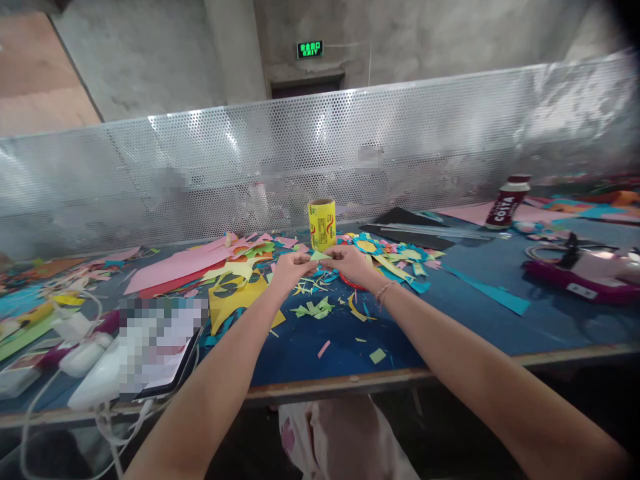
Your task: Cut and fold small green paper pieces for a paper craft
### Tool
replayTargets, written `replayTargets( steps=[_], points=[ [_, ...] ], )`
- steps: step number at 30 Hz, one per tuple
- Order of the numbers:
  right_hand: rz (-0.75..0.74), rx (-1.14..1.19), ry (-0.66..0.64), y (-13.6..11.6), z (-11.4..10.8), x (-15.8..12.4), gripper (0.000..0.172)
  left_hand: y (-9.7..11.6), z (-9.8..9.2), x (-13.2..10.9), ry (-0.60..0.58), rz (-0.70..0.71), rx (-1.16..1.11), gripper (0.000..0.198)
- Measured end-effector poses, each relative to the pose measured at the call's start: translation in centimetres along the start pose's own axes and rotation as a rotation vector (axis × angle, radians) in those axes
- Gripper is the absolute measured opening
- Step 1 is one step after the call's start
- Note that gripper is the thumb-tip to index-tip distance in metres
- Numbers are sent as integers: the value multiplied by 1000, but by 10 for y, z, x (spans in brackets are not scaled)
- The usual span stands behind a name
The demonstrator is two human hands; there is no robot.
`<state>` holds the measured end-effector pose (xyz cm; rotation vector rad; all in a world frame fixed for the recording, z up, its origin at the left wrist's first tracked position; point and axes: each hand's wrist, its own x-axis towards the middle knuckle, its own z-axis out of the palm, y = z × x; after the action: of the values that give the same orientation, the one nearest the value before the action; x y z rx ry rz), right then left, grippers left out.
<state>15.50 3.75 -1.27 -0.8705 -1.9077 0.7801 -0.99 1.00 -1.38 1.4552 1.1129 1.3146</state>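
Observation:
Between my two hands, above the middle of the table, is a small light green piece of paper point(319, 256). My left hand point(295, 268) pinches its left end, and my right hand point(350, 265) pinches its right end. Just behind them a yellow cardboard tube point(322, 225) stands upright. Several light green paper bits point(314, 309) lie in a loose pile below my hands. Beside my right wrist, partly hidden, is a round red object point(353, 283). Blue and yellow paper pieces point(400, 253) are heaped past my right hand.
At the left, a tablet point(173, 367), white cables point(40, 400) and pink sheets point(175, 267) cover the table. A dark red bottle point(508, 202) stands back right, near a purple glue gun point(580, 280). A perforated metal screen point(280, 147) runs along the back.

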Motion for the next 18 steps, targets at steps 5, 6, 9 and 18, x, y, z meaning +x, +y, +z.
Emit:
replayTargets(
  steps=[5,6,9,18],
  points=[
    [59,188,-7,-5,-8,1,28,4,-1,-1,-4,15,109,14],
    [68,187,-18,-6,-10,1,27,5,-1,-2,-2,18,99,13],
    [87,159,-37,-8,-12,1,27,5,0,-3,-20,22,86,11],
    [47,125,-36,9,-5,5,28,6,0,-3,-7,75,196,19]
  ],
)
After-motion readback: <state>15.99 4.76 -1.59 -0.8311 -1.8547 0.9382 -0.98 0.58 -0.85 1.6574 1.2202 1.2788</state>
